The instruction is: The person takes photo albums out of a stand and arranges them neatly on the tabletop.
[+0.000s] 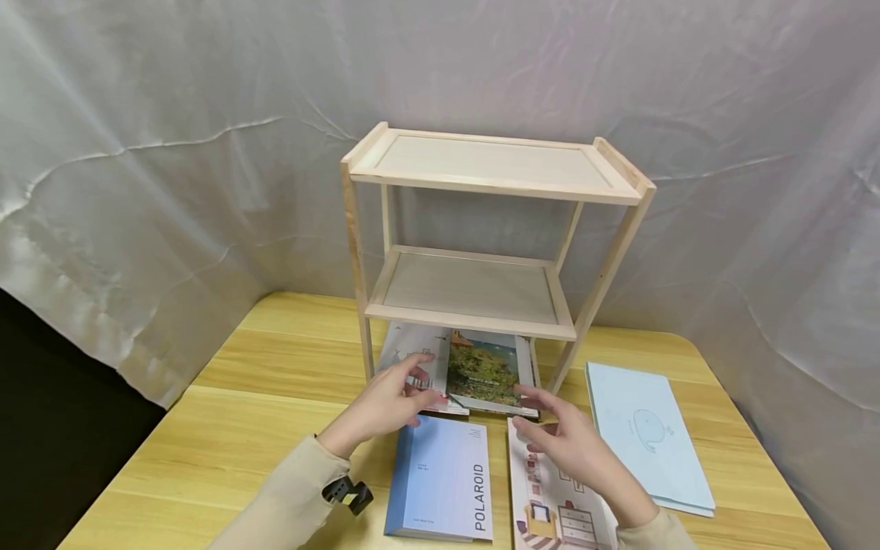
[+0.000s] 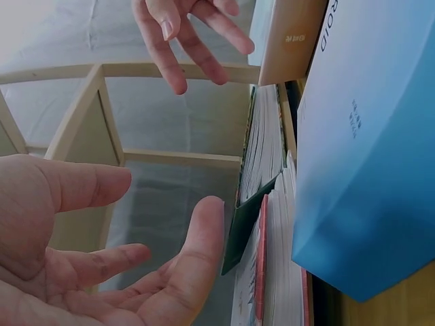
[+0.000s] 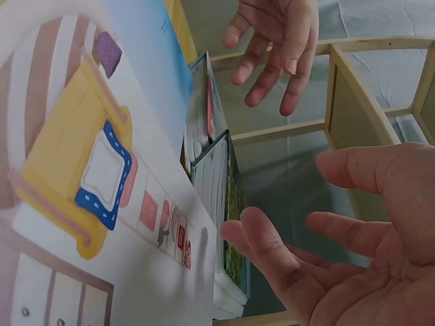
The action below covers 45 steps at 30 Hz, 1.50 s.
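My left hand, fingers spread, hovers at the shelf's front, over a white book on the lowest level. Beside that book lies a photo album with a garden picture on its cover, its left edge seeming to overlap the white book. My right hand is by the album's front right corner, fingers loosely bent; whether it touches the album I cannot tell. Both palms face each other with nothing held, as the left wrist view shows. Below the hands lie a blue POLAROID book and an illustrated white book.
A pale wooden shelf stands at the back of the wooden table; its middle board overhangs the album and white book. To the right lies a light blue book with a whale drawing. Grey curtains hang around the table.
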Available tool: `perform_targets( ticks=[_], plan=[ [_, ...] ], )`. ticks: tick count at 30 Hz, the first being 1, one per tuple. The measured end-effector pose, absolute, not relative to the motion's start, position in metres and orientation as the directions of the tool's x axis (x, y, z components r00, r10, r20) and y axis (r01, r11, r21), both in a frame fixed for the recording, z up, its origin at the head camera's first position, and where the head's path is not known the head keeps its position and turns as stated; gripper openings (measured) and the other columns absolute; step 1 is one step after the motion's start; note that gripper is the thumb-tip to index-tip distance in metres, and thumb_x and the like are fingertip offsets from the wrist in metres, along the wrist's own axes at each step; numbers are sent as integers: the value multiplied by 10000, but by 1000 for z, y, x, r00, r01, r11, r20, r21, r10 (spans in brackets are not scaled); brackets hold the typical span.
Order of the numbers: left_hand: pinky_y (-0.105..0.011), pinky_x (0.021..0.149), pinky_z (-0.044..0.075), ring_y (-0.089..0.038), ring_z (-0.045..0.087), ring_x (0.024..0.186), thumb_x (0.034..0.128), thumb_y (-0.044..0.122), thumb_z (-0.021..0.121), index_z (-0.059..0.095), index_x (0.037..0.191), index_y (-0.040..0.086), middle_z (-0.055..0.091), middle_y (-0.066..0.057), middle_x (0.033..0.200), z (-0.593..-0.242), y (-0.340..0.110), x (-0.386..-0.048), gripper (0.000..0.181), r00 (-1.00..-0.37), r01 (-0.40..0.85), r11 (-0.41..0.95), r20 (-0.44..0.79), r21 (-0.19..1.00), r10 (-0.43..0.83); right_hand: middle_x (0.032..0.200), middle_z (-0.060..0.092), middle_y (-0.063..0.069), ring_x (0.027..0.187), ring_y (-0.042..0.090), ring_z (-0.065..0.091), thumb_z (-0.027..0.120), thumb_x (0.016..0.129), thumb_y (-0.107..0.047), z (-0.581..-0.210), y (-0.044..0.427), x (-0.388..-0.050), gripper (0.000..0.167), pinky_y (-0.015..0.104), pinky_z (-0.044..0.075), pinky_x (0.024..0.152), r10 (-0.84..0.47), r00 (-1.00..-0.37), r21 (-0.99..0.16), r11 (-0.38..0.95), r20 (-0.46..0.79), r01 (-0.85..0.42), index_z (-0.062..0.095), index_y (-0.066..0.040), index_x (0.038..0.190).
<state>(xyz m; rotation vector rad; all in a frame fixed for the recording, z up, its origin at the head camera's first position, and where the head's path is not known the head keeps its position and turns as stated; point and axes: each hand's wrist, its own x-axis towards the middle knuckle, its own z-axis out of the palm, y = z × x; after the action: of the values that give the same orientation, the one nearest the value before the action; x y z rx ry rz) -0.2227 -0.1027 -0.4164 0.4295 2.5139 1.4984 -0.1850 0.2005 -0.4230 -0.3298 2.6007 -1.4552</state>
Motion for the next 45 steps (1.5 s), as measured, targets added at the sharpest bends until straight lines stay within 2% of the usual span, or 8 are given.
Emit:
perform_targets(
  ticks=[11,18,23,28,30,36,45],
  plan=[
    [-322,683,654,-367,793,859,1048,153,685,435,1601,13,603,-304,1418,-417,-93,-236,623,-936,144,421,-15,896,351,1541,539,334,1061,351,789,736,1030,-261,-425,202,-189,641,303,666,781,-236,-971,-853,515,-46,-85,495,-57,1587],
    [-367,711,669,-363,799,944,1049,175,694,424,1607,0,591,-299,1437,-420,-89,-243,643,-936,115,421,-44,900,349,1543,536,335,1071,353,786,730,1034,-256,-426,203,-191,630,316,669,783,-232,-972,-849,522,-48,-83,497,-56,1585],
    [-342,711,664,-341,789,943,1046,171,696,443,1593,-10,604,-297,1412,-421,-86,-248,630,-937,125,438,-38,890,346,1558,518,336,1097,383,775,731,1033,-254,-427,204,-192,642,317,669,786,-239,-970,-846,525,-44,-91,487,-39,1587],
    [-333,691,658,-304,773,840,1036,176,704,471,1579,-6,623,-292,1371,-422,-84,-255,618,-945,135,465,-27,875,327,1569,510,331,1100,391,771,730,1032,-247,-428,206,-194,649,310,668,787,-241,-970,-845,527,-44,-93,479,-31,1590],
    [-373,726,666,-312,780,805,1040,185,699,473,1584,4,632,-283,1372,-422,-83,-257,616,-947,132,479,-33,868,320,1564,512,332,1094,388,772,729,1034,-246,-428,206,-195,646,317,668,788,-240,-970,-844,529,-49,-88,480,-34,1590],
    [-516,970,597,-326,731,1095,1028,229,707,537,1545,26,704,-223,1320,-423,-79,-263,581,-954,197,579,19,791,298,1532,534,345,1067,376,777,732,1030,-239,-428,206,-197,636,323,668,778,-232,-971,-836,542,-52,-85,492,-34,1582],
    [-539,981,590,-356,734,1111,1019,250,712,556,1526,27,739,-199,1285,-422,-74,-270,575,-955,214,627,25,749,297,1514,540,364,1051,378,778,725,1035,-231,-427,207,-199,626,309,665,765,-228,-973,-827,555,-47,-90,495,-16,1576]
  ],
)
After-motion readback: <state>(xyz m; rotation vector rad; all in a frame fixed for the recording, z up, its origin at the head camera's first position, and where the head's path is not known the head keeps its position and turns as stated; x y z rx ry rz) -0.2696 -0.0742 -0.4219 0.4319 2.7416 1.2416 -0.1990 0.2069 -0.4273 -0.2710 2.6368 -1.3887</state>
